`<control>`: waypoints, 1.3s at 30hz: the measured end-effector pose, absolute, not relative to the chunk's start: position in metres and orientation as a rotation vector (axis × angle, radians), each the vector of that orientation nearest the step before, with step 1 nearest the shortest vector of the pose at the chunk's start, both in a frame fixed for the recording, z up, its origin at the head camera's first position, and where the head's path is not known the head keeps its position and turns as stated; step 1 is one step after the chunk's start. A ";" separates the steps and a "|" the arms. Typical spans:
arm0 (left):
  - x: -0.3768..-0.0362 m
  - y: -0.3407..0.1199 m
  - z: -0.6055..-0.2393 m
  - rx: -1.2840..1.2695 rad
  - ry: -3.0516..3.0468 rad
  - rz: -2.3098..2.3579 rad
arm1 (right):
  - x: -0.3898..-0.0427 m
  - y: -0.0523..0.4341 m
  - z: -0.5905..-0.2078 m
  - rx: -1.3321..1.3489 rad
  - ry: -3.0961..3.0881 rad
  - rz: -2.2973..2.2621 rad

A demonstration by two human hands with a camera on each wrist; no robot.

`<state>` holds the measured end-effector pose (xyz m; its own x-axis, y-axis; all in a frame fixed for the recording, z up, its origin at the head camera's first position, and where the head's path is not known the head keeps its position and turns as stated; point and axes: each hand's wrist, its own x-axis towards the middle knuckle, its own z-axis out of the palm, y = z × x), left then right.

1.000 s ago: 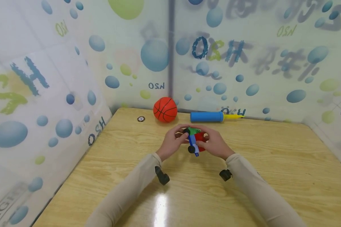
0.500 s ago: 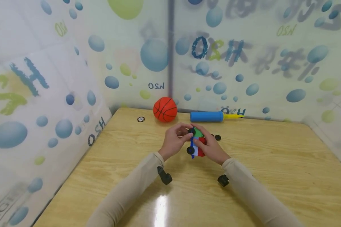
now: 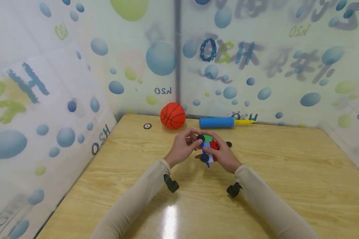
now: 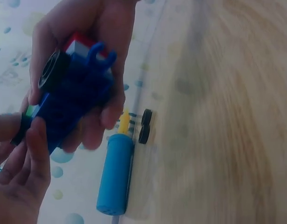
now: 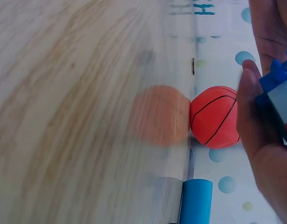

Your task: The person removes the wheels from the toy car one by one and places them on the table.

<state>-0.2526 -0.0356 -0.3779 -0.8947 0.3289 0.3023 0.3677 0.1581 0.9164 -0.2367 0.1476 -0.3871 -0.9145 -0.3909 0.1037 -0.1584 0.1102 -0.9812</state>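
Left hand's (image 3: 180, 148) fingers pinch black round plastic wheel (image 3: 200, 137) on red-green-blue plastic toy car (image 3: 214, 145); right hand's (image 3: 226, 156) clamp its body. Likely best: straight push, car braced.

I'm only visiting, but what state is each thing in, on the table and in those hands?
Toy car: held in both hands, wheels fitted
Left hand: pinching the car at a wheel
Right hand: gripping the car's body
Two black wheels: off the car, on the table
Ball: rounded, resting
Pump: lying on its side
Small disc: lying flat
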 end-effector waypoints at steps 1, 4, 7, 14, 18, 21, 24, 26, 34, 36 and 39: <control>-0.251 -0.036 -0.375 -0.733 -2.381 -1.885 | -0.237 0.148 -0.387 -0.544 2.197 -1.905; -0.245 -0.035 -0.368 -0.793 -2.418 -1.898 | -0.236 0.148 -0.389 -0.527 2.217 -1.888; -0.238 -0.033 -0.360 -0.821 -2.446 -1.876 | -0.237 0.148 -0.390 -0.511 2.313 -1.821; -0.235 -0.030 -0.354 -0.858 -2.452 -1.836 | -0.228 0.145 -0.378 -0.421 2.326 -1.809; -0.242 -0.028 -0.364 -0.856 -2.424 -1.844 | -0.219 0.143 -0.366 -0.477 2.316 -1.834; -0.246 -0.026 -0.373 -0.853 -2.410 -1.826 | -0.217 0.142 -0.366 -0.533 2.319 -1.851; -0.248 -0.025 -0.376 -0.842 -2.403 -1.791 | -0.221 0.144 -0.373 -0.560 2.338 -1.842; -0.248 -0.024 -0.377 -0.827 -2.401 -1.773 | -0.225 0.145 -0.378 -0.565 2.351 -1.833; -0.246 -0.021 -0.378 -0.770 -2.434 -1.781 | -0.228 0.144 -0.383 -0.549 2.450 -1.734; -0.244 -0.020 -0.379 -0.757 -2.423 -1.801 | -0.229 0.143 -0.383 -0.560 2.474 -1.721; -0.243 -0.018 -0.378 -0.797 -2.406 -1.693 | -0.230 0.143 -0.386 -0.599 2.572 -1.669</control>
<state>-0.2428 -0.0178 -0.3781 -0.8590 0.3599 0.3641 0.4643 0.2478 0.8503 -0.2301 0.1428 -0.3857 -0.9263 -0.3253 0.1901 -0.3061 0.3557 -0.8830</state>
